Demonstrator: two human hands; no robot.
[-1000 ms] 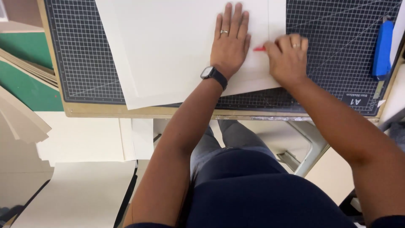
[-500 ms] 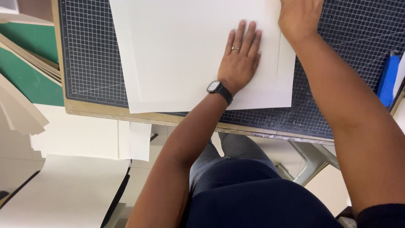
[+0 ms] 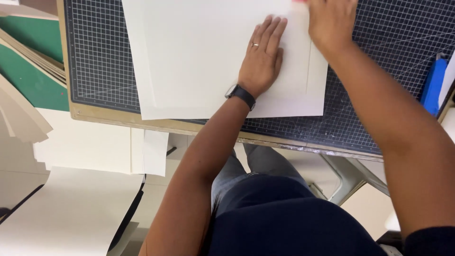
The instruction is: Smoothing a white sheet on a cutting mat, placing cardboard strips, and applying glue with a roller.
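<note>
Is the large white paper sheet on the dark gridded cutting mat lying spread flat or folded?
Spread flat. The large white paper sheet lies level on the dark gridded cutting mat, with the left hand pressed flat on it.

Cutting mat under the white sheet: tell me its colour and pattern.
The cutting mat is dark grey-black with a fine white grid, in the head view.

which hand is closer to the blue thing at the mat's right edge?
Right. The right hand is at the top of the white sheet, nearer the blue object; the left hand lies flat further left.
</note>
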